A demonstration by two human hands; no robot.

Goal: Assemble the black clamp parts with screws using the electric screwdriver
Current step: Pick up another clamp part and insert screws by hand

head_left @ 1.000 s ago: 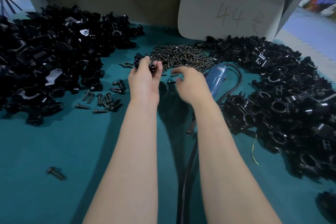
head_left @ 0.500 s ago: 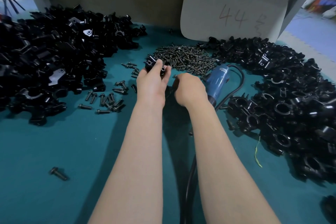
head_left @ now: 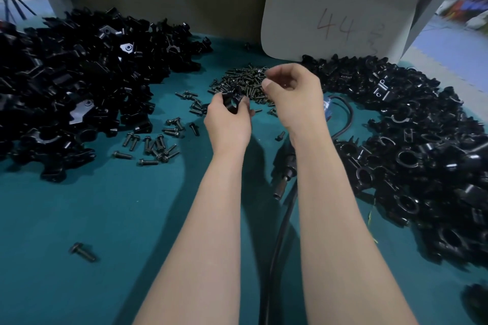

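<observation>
- Right hand (head_left: 293, 97) has come up off the teal table (head_left: 79, 219) since a second ago, when it was reaching low beside the blue electric screwdriver (head_left: 328, 111); it now hangs over the screw pile (head_left: 243, 82) with fingers curled in and thumb meeting forefinger
- Pinch looks closed on something small, probably a screw, but whatever is held is too small to make out, so I cannot tell for sure
- Left hand (head_left: 228, 124) has drawn nearer and turned the black clamp part (head_left: 232, 100) so its round bore faces the camera; fingers are wrapped firmly round it, holding it just above the table in front of the screw pile
- Screwdriver lies untouched on the table under the right forearm, its tip pointing toward the person, cable trailing alongside
- Heaps of loose clamp pieces sit to the left (head_left: 79, 74) and right (head_left: 409, 153), and stray screws (head_left: 155, 142) lie near the left heap
- Judgement: picking is giving way to fitting, so next comes seating the screw in the clamp's hole before the driver is lifted
</observation>
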